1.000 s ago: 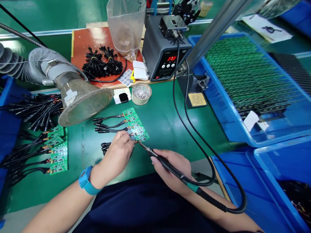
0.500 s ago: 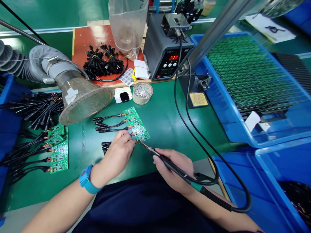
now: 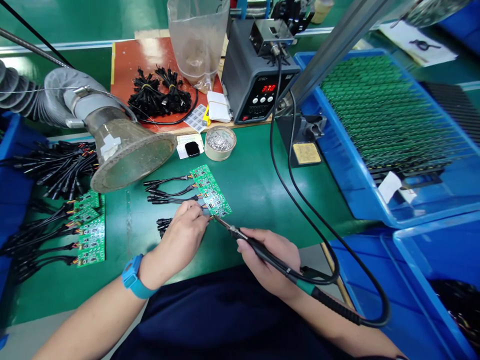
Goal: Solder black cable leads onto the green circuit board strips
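Green bench (image 3: 258, 155): surface beneath the work.
Blue bin (image 3: 412, 212): at right, packed with green boards.
Soldering station (image 3: 243, 70): beyond the work, display lit red.
Soldering iron (image 3: 261, 252): tip at the near end of the circuit boards (image 3: 213, 192); contact too small to confirm.
Right hand (image 3: 280, 245): fingers closed around the iron's handle.
Left hand (image 3: 183, 232): fingers bunched beside the tip; anything pinched is hidden, so cannot be told.
Circuit boards: slanting row on the bench, just beyond the left hand.
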Available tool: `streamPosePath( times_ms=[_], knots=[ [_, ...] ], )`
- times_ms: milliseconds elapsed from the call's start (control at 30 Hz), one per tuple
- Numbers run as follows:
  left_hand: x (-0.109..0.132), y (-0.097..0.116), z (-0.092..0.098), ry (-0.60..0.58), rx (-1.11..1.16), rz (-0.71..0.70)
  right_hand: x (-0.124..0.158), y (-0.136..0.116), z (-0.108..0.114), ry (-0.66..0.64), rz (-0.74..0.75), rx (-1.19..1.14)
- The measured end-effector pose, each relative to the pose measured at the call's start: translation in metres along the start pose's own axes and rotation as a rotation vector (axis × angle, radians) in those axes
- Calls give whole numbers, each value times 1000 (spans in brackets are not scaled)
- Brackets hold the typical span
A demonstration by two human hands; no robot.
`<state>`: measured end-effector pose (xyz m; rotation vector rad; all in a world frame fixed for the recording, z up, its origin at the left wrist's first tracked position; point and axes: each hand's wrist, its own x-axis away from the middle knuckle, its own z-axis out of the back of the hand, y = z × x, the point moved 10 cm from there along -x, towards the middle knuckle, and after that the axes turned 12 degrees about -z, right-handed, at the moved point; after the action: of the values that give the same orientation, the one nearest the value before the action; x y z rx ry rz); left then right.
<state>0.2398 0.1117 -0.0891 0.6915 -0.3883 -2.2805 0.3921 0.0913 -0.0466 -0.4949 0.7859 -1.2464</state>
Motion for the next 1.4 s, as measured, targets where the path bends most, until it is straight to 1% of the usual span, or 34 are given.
streamPosePath(
  times_ms=[167, 500, 800, 1100, 1267, 1400],
  knots=[
    [0, -1, -1, -6, 6, 11, 0, -1, -3, -16, -1, 4],
    [2, -3, -3, -15, 16, 16, 1, -4, -3, 7, 31, 3],
    [1, -2, -3, -21, 15, 13, 2, -4, 3, 15, 31, -2],
    [1, -3, -3, -25, 29, 27, -2, -1, -3, -11, -22, 18],
    [1, -3, -2, -21, 33, 29, -1, -1, -4, -36, -26, 23],
    [0, -3, -1, -9, 41, 23, -1, -1, -5, -25, -8, 23]
  ],
)
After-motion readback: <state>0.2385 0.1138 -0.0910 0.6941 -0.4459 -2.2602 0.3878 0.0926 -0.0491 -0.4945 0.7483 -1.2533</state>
